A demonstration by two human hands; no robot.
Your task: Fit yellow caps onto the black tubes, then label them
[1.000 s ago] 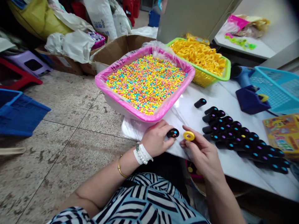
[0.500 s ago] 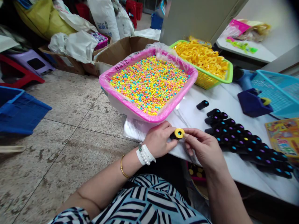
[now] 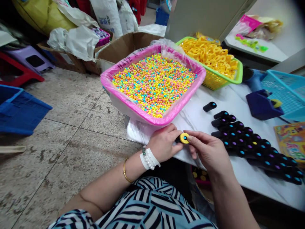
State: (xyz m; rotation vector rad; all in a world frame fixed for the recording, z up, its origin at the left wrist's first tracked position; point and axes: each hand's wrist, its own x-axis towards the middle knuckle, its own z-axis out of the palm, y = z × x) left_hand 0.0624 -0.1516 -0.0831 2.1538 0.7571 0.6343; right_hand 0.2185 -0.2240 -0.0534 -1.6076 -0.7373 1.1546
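A white bench (image 3: 207, 101) carries a pink tray (image 3: 133, 109) heaped with multicoloured beads (image 3: 154, 82), a green basket (image 3: 234, 78) of yellow rings beside it, and rows of black tubes (image 3: 252, 143) lying to the right. At the near edge, just in front of the tray, the left hand (image 3: 164, 143) is closed around a black tube (image 3: 178, 139), while the right hand (image 3: 209, 152) pinches a yellow ring (image 3: 184, 138) against the tube's end.
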